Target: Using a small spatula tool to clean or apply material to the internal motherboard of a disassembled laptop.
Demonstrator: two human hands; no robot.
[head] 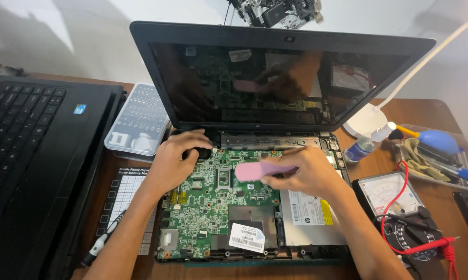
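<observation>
Opened laptop (275,72) on a wooden bench (431,111), keyboard deck removed, lid upright, green board (208,205) exposed. A second, closed-up laptop (31,155) lies to the left; a clear bit case (138,122) stands between the two. A multimeter (392,194) with red leads lies to the right, a small bottle (361,148) behind it.

The left hand (174,161) rests curled at the board's upper left corner by the hinge; whether it grips anything cannot be told. The right hand (309,171) is closed on a pink brush (260,170), held flat just above the board's centre near the processor socket (223,178).

Risks, as judged: hard strokes could snag small parts or bend socket contacts; the bracing hand could flex the board; the bottle could tip toward the open chassis.
</observation>
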